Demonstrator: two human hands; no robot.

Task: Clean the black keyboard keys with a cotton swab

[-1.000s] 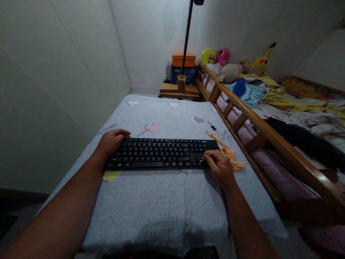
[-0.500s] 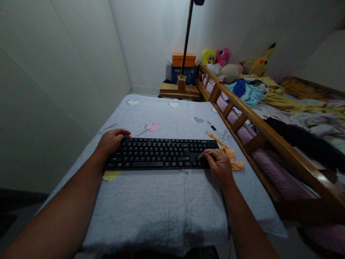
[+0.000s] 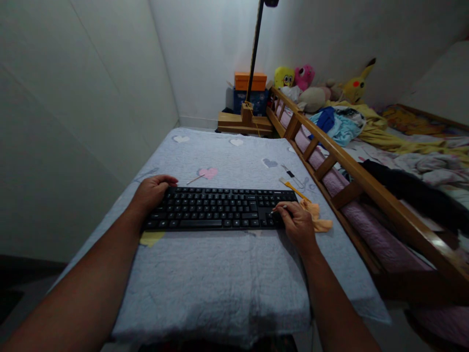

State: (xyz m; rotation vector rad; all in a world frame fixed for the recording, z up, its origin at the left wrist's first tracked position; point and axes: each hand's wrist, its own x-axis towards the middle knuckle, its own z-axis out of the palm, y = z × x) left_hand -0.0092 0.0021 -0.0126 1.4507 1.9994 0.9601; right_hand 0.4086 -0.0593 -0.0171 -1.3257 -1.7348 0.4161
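A black keyboard point(image 3: 212, 208) lies flat across the cloth-covered table. At its left end, my left hand point(image 3: 151, 194) is closed around the edge, thumb and fingers near the upper left corner. My right hand point(image 3: 299, 224) is over the right part of the keyboard, pinching a thin cotton swab point(image 3: 274, 211) whose white tip is by the arrow keys. Another cotton swab point(image 3: 195, 179) lies on the cloth beyond the keyboard. Right of the keyboard rest an orange cloth point(image 3: 322, 225), a yellow-handled brush point(image 3: 295, 188) and a tweezer-like tool with a black band point(image 3: 290, 174).
A pale heart-patterned cloth point(image 3: 212, 274) covers the table. Along its right side runs a wooden bed rail point(image 3: 351, 156), with clothes and plush toys behind it. A black pole point(image 3: 254, 54) on a wooden base and stacked boxes point(image 3: 250, 80) stand at the far end.
My right hand and the cotton swab have shifted very slightly by the arrow keys. The left hand and the keyboard stay where they were.
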